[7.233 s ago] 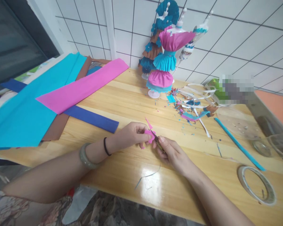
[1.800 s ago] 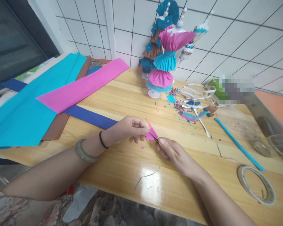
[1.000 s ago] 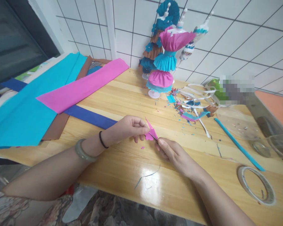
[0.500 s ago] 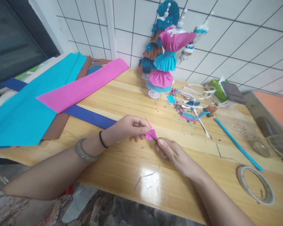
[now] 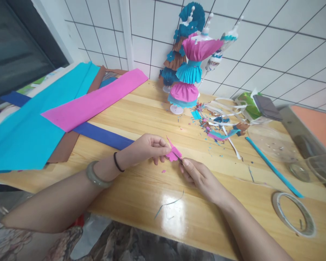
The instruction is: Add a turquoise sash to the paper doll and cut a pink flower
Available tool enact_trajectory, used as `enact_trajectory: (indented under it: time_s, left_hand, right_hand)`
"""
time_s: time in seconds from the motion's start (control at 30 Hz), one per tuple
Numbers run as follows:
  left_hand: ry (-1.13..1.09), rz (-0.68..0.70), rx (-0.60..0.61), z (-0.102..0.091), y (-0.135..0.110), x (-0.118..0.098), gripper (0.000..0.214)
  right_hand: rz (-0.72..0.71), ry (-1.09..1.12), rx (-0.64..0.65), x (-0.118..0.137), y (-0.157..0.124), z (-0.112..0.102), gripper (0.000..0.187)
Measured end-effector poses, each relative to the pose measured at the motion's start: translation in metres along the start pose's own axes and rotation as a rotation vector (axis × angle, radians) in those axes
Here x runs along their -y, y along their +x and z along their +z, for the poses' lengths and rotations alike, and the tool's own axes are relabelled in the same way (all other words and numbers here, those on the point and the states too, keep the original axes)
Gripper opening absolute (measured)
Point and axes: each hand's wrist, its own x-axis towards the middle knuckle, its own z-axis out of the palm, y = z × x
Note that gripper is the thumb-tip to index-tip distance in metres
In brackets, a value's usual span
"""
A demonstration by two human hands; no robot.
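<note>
My left hand [image 5: 154, 148] pinches a small pink crepe paper piece [image 5: 174, 154] with a scalloped lower edge and a thin strip sticking up. My right hand [image 5: 195, 177] is closed around small scissors [image 5: 178, 157], whose dark blades lie against the pink piece; their handles are hidden in the fingers. A tiny pink scrap [image 5: 163, 171] rests on the table just below. Behind the hands stands a doll-like figure [image 5: 186, 94] dressed in pleated pink and turquoise paper, with a brown and blue one [image 5: 174, 63] behind it.
Pink [image 5: 103, 96], turquoise [image 5: 40, 116] and brown paper sheets lie at the left over a blue strip [image 5: 105, 136]. Paper scraps [image 5: 217, 123], a turquoise roll [image 5: 273, 166], a tape roll [image 5: 293, 214] and a phone [image 5: 267, 107] are at the right.
The pink piece has turned slightly between my fingers, and the scissor blades sit a little differently on it. Both hands stay in nearly the same place.
</note>
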Motion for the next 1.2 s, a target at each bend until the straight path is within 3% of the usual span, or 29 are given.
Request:
enact_trajectory:
  time_s: [0.47, 1.2]
  left_hand:
    - [0.024, -0.018, 0.104, 0.0019, 0.0006, 0.0041, 0.022]
    - [-0.008, -0.066, 0.12, 0.0091, 0.0, 0.003, 0.021]
  right_hand:
    - [-0.016, 0.018, 0.0, -0.0015, -0.0003, 0.0017, 0.041]
    - [0.005, 0.103, -0.03, -0.0018, 0.0024, 0.0042, 0.042]
